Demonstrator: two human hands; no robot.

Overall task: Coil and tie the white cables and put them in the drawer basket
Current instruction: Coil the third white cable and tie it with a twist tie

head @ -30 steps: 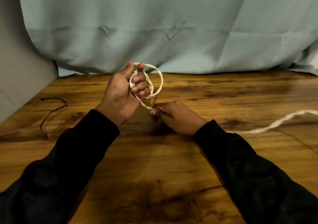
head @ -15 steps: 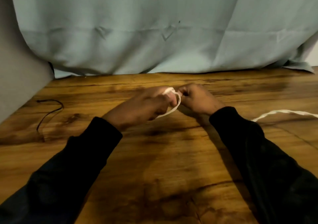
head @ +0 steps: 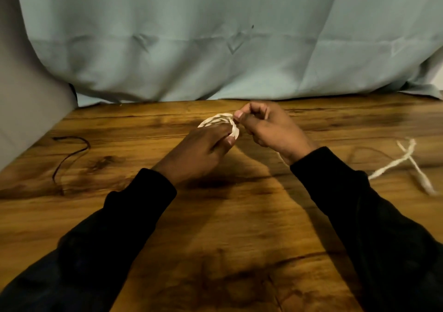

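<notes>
Pale blue-grey cloth [head: 215, 35] hangs behind a wood-grain worktop [head: 227, 215]; a thin dark cord [head: 72, 153] lies at its left edge. Left hand [head: 201, 151]: fingers curled round a small coil of white cable [head: 218, 121], held just above the worktop near its far side. Right hand [head: 271, 129]: thumb and forefinger pinching the cable at the coil's right rim; remaining fingers curled. Free tail [head: 395, 165]: trails out from behind the right sleeve [head: 359, 215] onto the worktop at right, crossing itself once; blurred at its end. Drawer basket: not in view. Judged handling: light, soft and limp, so the loops are likely to spring apart or slump if released; best held across all the turns together at one point of the rim, the other hand taking the tail close to the coil so the wrap can be drawn snug.
</notes>
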